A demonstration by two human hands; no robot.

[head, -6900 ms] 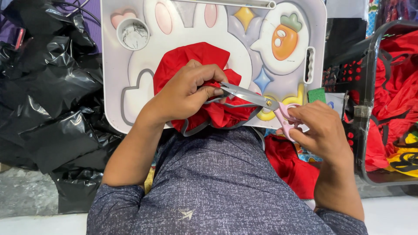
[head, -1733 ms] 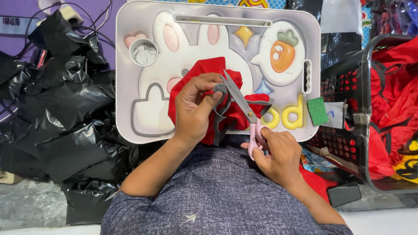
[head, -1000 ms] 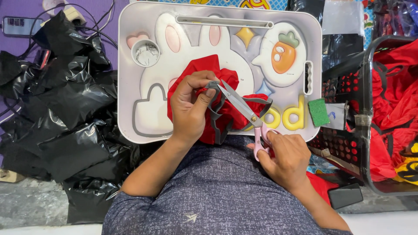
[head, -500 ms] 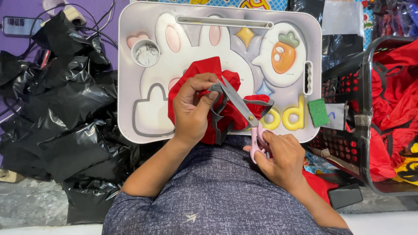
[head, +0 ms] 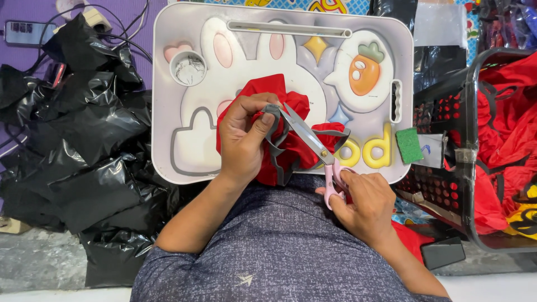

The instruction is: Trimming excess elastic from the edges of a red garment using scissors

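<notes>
The left hand is closed around a bunched red cloth with a grey strap, pinching the strap's end between thumb and fingers over a white lap tray moulded with a rabbit and carrot. The right hand is curled through the pink handles of the scissors, whose blades lie nearly closed with the tips right at the left thumb. The thumb could be nicked if the blades close there. Because the cloth is bunched, the blades might also catch a hidden red fold along with the strap.
</notes>
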